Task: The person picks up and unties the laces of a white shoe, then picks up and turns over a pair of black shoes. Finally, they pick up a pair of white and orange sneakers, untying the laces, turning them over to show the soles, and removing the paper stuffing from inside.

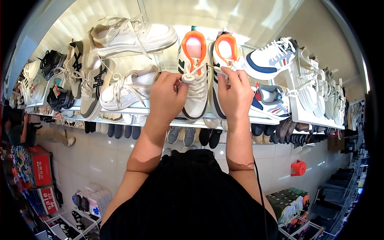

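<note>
A: Main item, and its place?

B: Orange-lined sneaker, white, laced, dark stripes on the side; upright on the white shelf in front of me. Long axis: front to back, away from my chest. Toe towards me, orange collar at the far end.

A: My next line is the grip.

B: Left hand: thumb and fingers pinched on the white lace over the tongue. Right hand: fingertips closed on a length of lace; which shoe it belongs to, I cannot tell.

A: Adjoining stock?

B: Matching sneaker, just to the right, parallel, toe also my way, partly hidden by my right hand. To the left, one white sneaker, aslant. Behind that, a cream sneaker, set crosswise, toe to the right. To the right, a navy-toed sneaker, toe leftward.

A: Further out?

B: Lower row: grey pair. Tiled floor: red stool, right side.
</note>
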A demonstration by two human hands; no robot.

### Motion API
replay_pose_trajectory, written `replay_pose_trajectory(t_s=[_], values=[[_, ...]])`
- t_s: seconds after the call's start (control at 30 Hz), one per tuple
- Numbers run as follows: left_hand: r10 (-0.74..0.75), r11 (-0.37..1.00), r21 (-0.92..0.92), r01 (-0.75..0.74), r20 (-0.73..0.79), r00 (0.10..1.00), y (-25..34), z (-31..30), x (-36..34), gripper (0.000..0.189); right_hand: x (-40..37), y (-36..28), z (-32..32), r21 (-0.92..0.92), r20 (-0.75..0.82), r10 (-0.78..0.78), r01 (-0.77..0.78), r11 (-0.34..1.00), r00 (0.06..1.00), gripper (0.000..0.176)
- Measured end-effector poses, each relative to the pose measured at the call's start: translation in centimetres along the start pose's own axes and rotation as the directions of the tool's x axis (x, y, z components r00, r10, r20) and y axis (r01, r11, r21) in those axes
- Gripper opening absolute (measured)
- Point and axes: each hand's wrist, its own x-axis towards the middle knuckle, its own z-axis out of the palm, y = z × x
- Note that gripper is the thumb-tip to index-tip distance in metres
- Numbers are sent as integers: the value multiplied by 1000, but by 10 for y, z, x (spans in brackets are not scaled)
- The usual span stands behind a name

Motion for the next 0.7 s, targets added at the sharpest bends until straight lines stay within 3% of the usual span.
replay_pose_trajectory(t_s=[0.1, 0.17, 0.2, 0.3, 0.37, 0.47, 0.63, 0.7], values=[[125, 988, 96, -125, 3, 992, -1, -2, 4, 21, -3, 2, 5, 5, -26, -1, 1, 1000, 1000, 21], [-99, 984, -126, 127, 208, 973, 3, -3, 4, 29, -3, 6, 11, 37, -68, -28, 30, 999, 997, 21], [-189, 941, -211, 265, 322, 928, 6, -4, 5, 35, -3, 5, 11, 136, -66, 13, -3, 991, 998, 22], [-301, 699, -397, 595, 592, 748, 17, -12, 15, 44, -5, 2, 8, 399, -31, 95, -75, 914, 995, 24], [-312, 576, -483, 659, 615, 724, 26, -8, 18, 49, -12, 8, 7, 521, 13, 104, -95, 848, 994, 25], [-293, 465, -519, 717, 674, 678, 41, -2, 23, 53, -15, 17, 7, 590, -40, -80, 88, 803, 996, 27], [-246, 284, -517, 808, 775, 582, 37, 6, 29, 47, -12, 8, -1, 490, -56, -289, 279, 826, 956, 25], [-186, 291, -568, 770, 756, 628, 30, 14, 29, 43, -5, 4, -9, 395, -48, -402, 387, 833, 915, 24]])
